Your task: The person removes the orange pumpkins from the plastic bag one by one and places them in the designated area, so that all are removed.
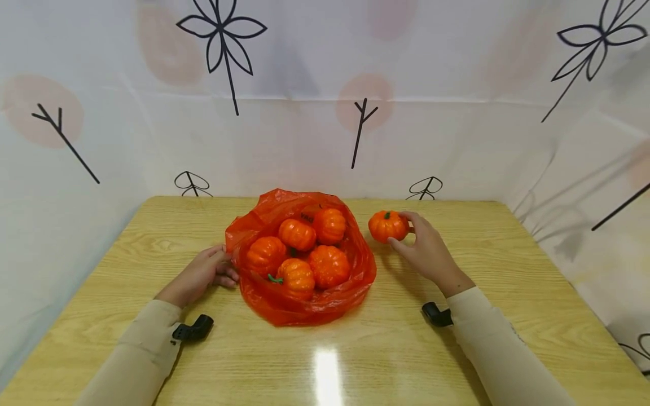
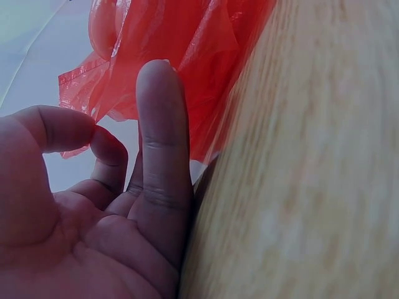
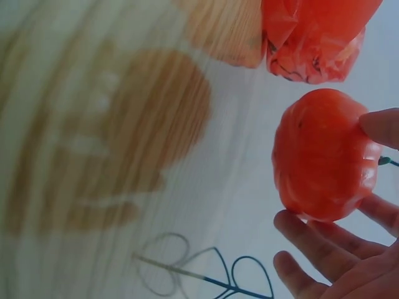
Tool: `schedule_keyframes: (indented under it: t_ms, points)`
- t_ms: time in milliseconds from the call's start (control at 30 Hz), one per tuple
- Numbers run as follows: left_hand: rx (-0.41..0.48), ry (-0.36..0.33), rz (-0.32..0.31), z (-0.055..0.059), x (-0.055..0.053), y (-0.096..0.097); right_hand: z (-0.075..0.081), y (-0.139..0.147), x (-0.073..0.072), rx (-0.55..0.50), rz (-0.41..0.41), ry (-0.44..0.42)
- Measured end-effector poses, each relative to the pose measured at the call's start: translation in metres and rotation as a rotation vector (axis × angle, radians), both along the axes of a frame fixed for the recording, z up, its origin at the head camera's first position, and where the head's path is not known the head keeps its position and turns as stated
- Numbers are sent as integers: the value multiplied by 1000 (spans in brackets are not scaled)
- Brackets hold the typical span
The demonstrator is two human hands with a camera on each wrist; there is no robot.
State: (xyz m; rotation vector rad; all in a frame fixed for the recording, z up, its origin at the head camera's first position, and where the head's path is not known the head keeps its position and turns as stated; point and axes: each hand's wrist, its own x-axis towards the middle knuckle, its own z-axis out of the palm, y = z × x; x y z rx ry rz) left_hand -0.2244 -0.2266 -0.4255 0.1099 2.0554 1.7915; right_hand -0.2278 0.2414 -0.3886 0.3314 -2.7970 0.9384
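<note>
My right hand [image 1: 430, 251] grips a small orange pumpkin [image 1: 384, 228] with a green stem, thumb on one side and fingers on the other. In the right wrist view this pumpkin [image 3: 324, 156] hangs above the table, its shadow apart from it. A red plastic bag [image 1: 304, 310] stands wide open to the left of it, with several small pumpkins [image 1: 330, 266] inside. At the bag's left edge, my left hand [image 1: 203, 274] pinches the plastic between thumb and index finger, as the left wrist view shows; another finger [image 2: 163, 137] points straight up beside the bag.
The wooden table [image 1: 244, 366] ends at the back against a pale cloth [image 1: 304, 141] with drawn flowers and twigs. A black wrist device [image 1: 194, 329] sits by the left sleeve and another [image 1: 437, 314] by the right.
</note>
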Motion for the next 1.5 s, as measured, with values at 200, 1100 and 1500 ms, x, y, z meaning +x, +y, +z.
schedule_keyframes:
  t_ms: [200,1100,1500]
  points:
    - [13,7,-2,-1,-1,-1,-2,3,-2,-18,-4,-40]
    - [20,9,0,-2,-1,0,-7,7,-7,-32,20,-152]
    - [27,8,4,-4,-2,1,-11,8,-8,-27,15,-207]
